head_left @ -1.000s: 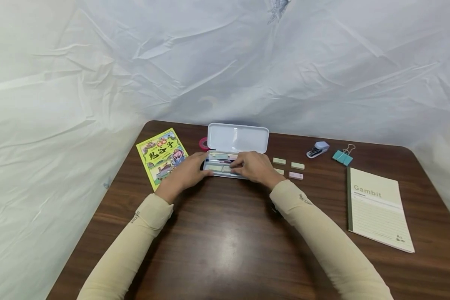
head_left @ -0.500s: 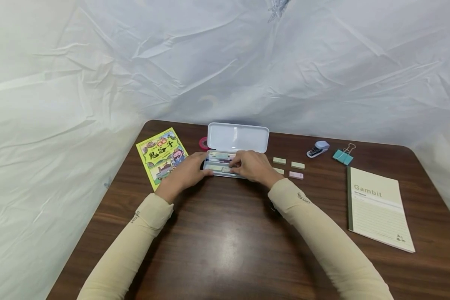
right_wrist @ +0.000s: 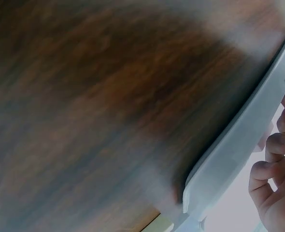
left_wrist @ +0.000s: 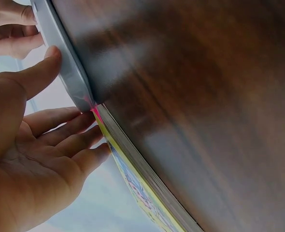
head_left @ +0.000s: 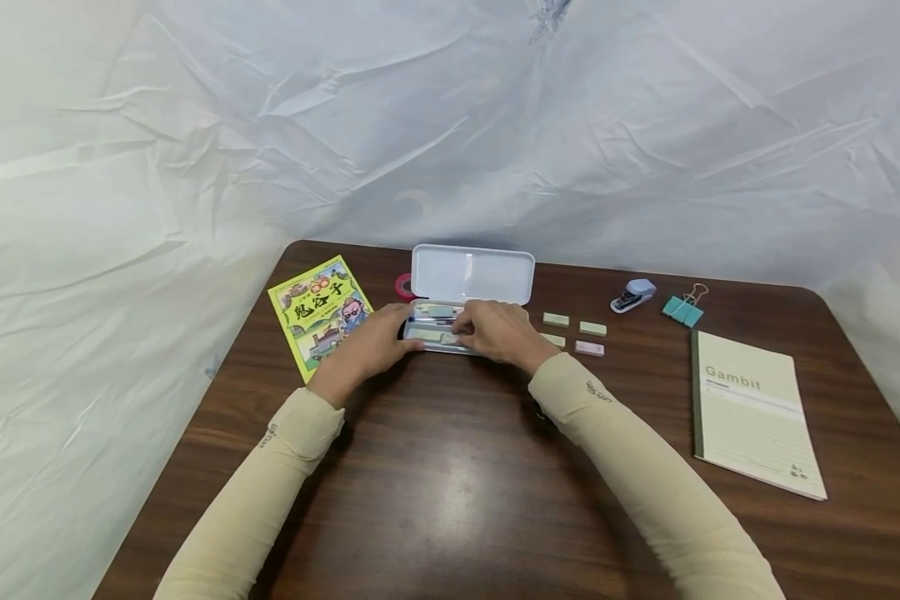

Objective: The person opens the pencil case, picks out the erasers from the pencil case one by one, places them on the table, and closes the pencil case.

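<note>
A white pencil case (head_left: 491, 279) stands with its lid up at the far middle of the table. My left hand (head_left: 375, 340) holds its left end, thumb (left_wrist: 48, 63) on the front wall and fingers around the corner. Over the tray's right part is my right hand (head_left: 498, 332), its fingers curled down inside. Thumb and forefinger pinch a small pale eraser (head_left: 447, 338) in the front compartment; their grip is partly hidden. Another pale eraser (head_left: 424, 335) lies left of it. Slim pens or pencils and a light-blue item (head_left: 435, 311) lie in the back compartment.
Several erasers, one a pink eraser (head_left: 589, 348), lie right of the case. Beyond are a stapler (head_left: 633, 295), a teal binder clip (head_left: 683, 310) and a notebook (head_left: 756, 412). A yellow comic book (head_left: 318, 312) and a pink tape roll (head_left: 404, 286) are to the left.
My right hand shifts very slightly left within the pencil case, its fingers staying at the small eraser. My left hand keeps its place, and the view moves a little.
</note>
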Tool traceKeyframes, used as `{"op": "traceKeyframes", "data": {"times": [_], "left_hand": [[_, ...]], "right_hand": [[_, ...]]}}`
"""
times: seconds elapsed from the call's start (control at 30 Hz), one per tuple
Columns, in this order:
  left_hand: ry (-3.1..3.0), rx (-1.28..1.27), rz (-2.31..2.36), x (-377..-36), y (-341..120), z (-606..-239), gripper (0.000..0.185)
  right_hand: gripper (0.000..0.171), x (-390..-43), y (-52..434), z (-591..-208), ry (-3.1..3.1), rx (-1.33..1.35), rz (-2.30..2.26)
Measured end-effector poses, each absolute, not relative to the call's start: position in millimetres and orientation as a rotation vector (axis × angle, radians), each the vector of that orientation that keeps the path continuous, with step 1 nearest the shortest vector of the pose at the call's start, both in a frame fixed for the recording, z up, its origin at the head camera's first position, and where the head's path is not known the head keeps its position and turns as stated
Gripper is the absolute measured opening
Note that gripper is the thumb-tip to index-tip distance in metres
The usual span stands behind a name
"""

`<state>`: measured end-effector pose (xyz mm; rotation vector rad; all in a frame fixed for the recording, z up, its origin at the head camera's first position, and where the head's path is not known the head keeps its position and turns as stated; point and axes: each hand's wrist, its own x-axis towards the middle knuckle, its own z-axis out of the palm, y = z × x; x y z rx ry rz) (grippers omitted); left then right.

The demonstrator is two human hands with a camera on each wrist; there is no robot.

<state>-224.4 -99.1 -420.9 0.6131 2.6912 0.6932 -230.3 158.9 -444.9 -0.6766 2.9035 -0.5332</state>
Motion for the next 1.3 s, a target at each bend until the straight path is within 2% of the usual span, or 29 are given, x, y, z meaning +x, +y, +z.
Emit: {"op": "traceKeyframes", "data": {"times": [0.17,0.3,0.57,0.87,1.3], "left_hand": [[2.691,0.609,0.685,-224,-100,-421,0.074],[2.693,0.602,0.697,-224,-100,-420,0.074],[2.679,0.581,0.701,-221,-99,-418,0.078],[2.701,0.611,0.702,-222,-100,-419,0.077],[2.700,0.665,0.748,-223,-103,-425,0.077]], "right_hand": [[0.012,-247,165,-475,2.908,-0.706,-0.558],[0.011,-252,165,-478,2.884,-0.708,-0.586],[0.020,-249,173,-471,2.863,-0.634,-0.617],[0.019,-207,181,-406,2.886,-0.522,-0.655],[0.019,-174,244,-398,2.948,-0.346,-0.660]]}}
